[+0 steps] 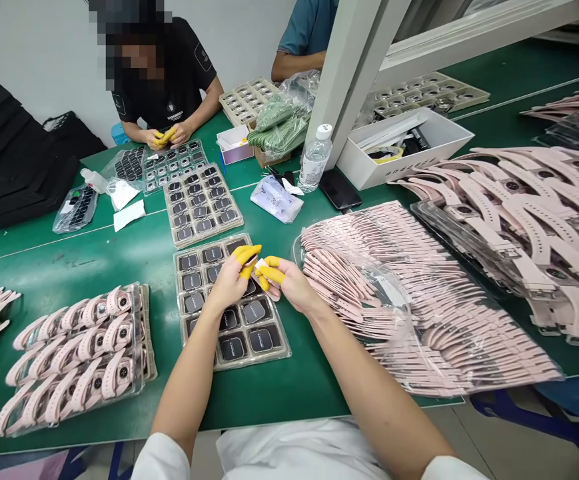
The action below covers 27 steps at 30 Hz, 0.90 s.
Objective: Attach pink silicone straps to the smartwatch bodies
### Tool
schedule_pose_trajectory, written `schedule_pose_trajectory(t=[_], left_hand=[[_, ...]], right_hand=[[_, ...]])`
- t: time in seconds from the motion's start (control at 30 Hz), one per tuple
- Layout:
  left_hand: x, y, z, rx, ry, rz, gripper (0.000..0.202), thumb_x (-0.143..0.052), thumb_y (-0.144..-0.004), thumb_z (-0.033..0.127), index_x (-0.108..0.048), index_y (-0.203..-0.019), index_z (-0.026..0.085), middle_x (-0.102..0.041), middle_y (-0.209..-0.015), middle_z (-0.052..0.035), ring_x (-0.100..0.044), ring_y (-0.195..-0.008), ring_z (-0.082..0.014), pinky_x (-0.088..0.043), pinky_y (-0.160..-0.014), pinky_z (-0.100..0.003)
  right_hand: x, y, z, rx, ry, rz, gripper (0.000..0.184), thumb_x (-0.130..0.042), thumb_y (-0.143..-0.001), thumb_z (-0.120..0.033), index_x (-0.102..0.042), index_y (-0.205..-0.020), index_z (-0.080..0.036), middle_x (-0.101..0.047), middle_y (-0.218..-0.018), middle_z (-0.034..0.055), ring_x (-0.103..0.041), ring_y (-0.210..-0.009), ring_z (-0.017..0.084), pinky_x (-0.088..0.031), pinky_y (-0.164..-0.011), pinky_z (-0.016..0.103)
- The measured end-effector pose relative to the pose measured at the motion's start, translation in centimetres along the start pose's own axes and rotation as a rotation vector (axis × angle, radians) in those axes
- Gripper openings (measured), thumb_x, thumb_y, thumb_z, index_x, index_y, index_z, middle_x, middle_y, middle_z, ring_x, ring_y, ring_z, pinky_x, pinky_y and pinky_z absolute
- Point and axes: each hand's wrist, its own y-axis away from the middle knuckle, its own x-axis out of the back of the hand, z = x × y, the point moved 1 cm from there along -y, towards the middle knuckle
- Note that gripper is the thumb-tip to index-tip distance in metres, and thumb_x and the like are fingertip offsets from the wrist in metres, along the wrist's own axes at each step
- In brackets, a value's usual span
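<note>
My left hand (232,280) and my right hand (294,285), both wearing yellow finger cots, meet above a clear tray (182,337) of dark square watch bodies. The left fingers pinch a small dark watch body, mostly covered by the fingertips. A pale pink watch strap (272,292) hangs below my right fingers, which are closed on it. Something small and white shows between the two hands; its kind is unclear. Right of the hands lies a wide spread of pink watch straps (394,233), partly in a clear plastic bag.
At left stands a tray of pink-strapped watches (76,360); more such watches (514,193) lie at right. Beyond are another watch tray (202,200), a water bottle (316,160), a phone (340,189), a white box (404,147) and a post (352,73). A co-worker (169,87) sits opposite.
</note>
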Motion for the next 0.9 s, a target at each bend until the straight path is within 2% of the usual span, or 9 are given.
schedule_pose_trajectory(t=[0.13,0.27,0.53,0.9], left_hand=[[0.30,-0.07,0.36,-0.057,0.014,-0.027,0.045,-0.042,-0.103,0.017,-0.060,-0.144,0.023,-0.065,-0.138,-0.0125,-0.062,-0.130,-0.0226,-0.050,-0.113,-0.043],[0.22,0.00,0.28,-0.061,0.012,-0.043,0.044,-0.042,-0.103,0.016,-0.061,-0.142,0.022,-0.065,-0.138,-0.0120,-0.061,-0.130,-0.0225,-0.050,-0.113,-0.043],[0.34,0.01,0.34,-0.057,0.001,-0.066,0.046,-0.043,-0.100,0.013,-0.060,-0.142,0.022,-0.066,-0.136,-0.0122,-0.062,-0.128,-0.0231,-0.052,-0.112,-0.044],[0.02,0.18,0.13,-0.004,-0.043,-0.081,0.042,-0.042,-0.104,0.020,-0.059,-0.142,0.021,-0.064,-0.137,-0.0132,-0.061,-0.130,-0.0251,-0.050,-0.114,-0.046]], right_hand=[[-0.04,-0.20,0.40,-0.078,0.015,-0.014,0.037,-0.076,-0.083,-0.053,-0.061,-0.081,-0.019,-0.053,-0.050,-0.0068,-0.031,-0.036,0.006,-0.020,-0.035,0.020],[-0.10,-0.28,0.74,-0.077,0.009,-0.002,0.037,-0.075,-0.083,-0.054,-0.060,-0.082,-0.020,-0.048,-0.048,-0.0085,-0.028,-0.036,0.006,-0.020,-0.033,0.019],[-0.35,-0.23,0.36,-0.032,-0.027,0.039,0.037,-0.078,-0.081,-0.052,-0.059,-0.079,-0.021,-0.048,-0.049,-0.0074,-0.031,-0.038,0.006,-0.020,-0.036,0.019],[-0.49,-0.35,0.52,-0.102,-0.160,0.080,0.035,-0.079,-0.078,-0.049,-0.058,-0.077,-0.021,-0.045,-0.047,-0.0087,-0.024,-0.035,0.005,-0.015,-0.033,0.020]])
